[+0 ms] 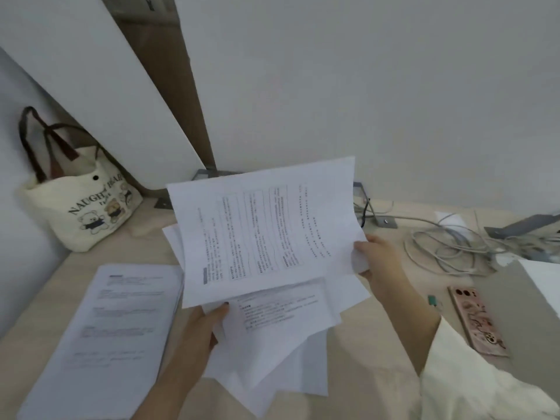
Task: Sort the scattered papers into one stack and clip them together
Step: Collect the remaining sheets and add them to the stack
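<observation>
I hold a loose, uneven bundle of printed white papers [266,237] above the desk, the sheets fanned at different angles. My left hand [203,328] grips the bundle's lower left edge, thumb on top. My right hand [378,262] pinches the right edge of the top sheet. A separate thick stack of printed pages [109,334] lies flat on the desk at the lower left, apart from the held sheets. I see no clip clearly; a small green object [432,301] lies by my right wrist.
A cream tote bag [81,204] with bear prints leans against the wall at the left. Tangled grey cables [448,247] lie at the right, with a pink phone [477,321] nearer me. A white sheet's corner [542,283] shows at the far right.
</observation>
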Demonstrator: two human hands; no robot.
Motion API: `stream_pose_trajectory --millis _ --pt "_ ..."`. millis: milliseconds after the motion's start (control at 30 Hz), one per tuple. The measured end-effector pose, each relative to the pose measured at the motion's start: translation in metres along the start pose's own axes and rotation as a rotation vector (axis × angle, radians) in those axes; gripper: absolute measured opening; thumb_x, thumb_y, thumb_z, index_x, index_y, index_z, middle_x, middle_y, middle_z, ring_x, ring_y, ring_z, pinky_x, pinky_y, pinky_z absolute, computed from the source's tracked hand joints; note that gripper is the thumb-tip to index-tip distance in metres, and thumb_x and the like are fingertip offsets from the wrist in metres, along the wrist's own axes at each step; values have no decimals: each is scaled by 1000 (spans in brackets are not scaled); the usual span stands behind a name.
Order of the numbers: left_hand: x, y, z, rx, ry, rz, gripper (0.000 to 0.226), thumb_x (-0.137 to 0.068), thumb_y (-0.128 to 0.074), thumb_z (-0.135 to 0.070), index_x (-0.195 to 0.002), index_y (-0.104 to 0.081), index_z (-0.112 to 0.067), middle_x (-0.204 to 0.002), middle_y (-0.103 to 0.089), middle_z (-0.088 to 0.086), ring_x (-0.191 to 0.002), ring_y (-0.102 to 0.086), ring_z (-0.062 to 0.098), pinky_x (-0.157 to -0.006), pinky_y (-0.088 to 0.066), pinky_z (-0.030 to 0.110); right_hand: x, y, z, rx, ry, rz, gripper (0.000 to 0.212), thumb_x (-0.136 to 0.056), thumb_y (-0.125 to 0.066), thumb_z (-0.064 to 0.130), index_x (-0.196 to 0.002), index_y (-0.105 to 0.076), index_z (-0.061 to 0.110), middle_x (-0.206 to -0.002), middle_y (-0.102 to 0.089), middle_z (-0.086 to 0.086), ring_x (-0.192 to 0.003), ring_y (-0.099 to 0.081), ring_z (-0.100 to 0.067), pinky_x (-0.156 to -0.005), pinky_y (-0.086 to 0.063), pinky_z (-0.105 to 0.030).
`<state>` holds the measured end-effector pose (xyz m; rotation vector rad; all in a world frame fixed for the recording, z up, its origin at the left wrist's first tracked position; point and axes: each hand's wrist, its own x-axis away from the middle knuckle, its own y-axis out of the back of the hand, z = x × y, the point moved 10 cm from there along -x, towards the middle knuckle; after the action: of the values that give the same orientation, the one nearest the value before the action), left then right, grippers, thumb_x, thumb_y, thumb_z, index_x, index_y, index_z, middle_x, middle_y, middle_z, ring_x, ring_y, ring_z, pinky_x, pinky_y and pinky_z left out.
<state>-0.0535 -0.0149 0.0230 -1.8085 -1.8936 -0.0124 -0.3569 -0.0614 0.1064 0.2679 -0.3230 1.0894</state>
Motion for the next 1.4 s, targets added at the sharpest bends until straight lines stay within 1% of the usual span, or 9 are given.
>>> stream_pose_trajectory --millis 233,400,633,733,867,967,1133,1267,1400 --pt "8 -13 -20 67 -124 26 41 -95 -40 -3 -109 -69 -29 -118 -68 -4 -110 -63 14 -92 -52 32 14 4 -70 51 -63 -92 12 -91 -48 13 -94 -53 3 -88 -55 -10 -75 -51 -22 -67 -44 -34" --pt "4 -13 -12 161 -71 -2 43 -87 -48 3 -120 -58 -23 -117 -68 -2 -105 -65 16 -85 -55 30 25 8 -82 42 -50 -164 12 -92 -45 16 -86 -47 6 -80 -49 -7 -71 -46 -22 -58 -36 -28" --pt "-1 -13 11 224 64 -41 51 -81 -52 10 -129 -52 -8 -124 -62 14 -105 -62 27 -74 -59 32 47 -42 -102 -140 -198 294 22 -85 -58 6 -69 -45 11 -82 -59 -10 -80 -58 -24 -70 -49 -31" --pt "-1 -13 25 210 123 -34 50 -77 -55 10 -126 -51 4 -125 -59 21 -95 -64 27 -62 -57 26 48 -44 -107 -5 -136 256 25 -72 -63 4 -63 -41 12 -75 -45 -11 -74 -47 -23 -69 -43 -34" --pt "0 -22 17 210 91 82 60 -74 -70 -14 -130 -51 -22 -125 -64 1 -113 -61 20 -79 -57 30 50 -42 -110 204 -18 231 16 -79 -54 -5 -70 -48 7 -68 -45 -8 -67 -43 -19 -66 -37 -32" --pt "-6 -12 25 113 128 12 49 -82 -66 -15 -129 -52 -23 -121 -66 0 -111 -62 21 -84 -55 35 56 -43 -113 305 54 250 8 -81 -51 -4 -81 -50 3 -73 -50 -11 -70 -47 -20 -64 -36 -31" --pt "-7 -1 36 36 208 -122 39 -84 -59 -2 -123 -57 -9 -113 -66 8 -97 -63 23 -73 -56 31 55 -38 -119 324 90 302 63 -78 -59 0 -128 -39 32 -96 -60 -32 -78 -59 -39 -77 -53 -46" --pt "-5 -9 6 -33 106 -41 33 -84 -60 -3 -110 -63 -22 -103 -73 -1 -92 -69 16 -75 -55 31 30 -3 -107 -42 -75 222 83 -80 -68 9 -141 -19 36 -113 -60 -1 -100 -62 -20 -84 -54 -33" --pt "-3 -18 -19 -94 54 95 36 -82 -61 0 -99 -64 -32 -100 -74 -8 -93 -69 12 -83 -52 35 12 13 -75 115 -60 385 99 -51 -81 53 -137 -41 25 -113 -67 5 -104 -64 -14 -88 -48 -30"
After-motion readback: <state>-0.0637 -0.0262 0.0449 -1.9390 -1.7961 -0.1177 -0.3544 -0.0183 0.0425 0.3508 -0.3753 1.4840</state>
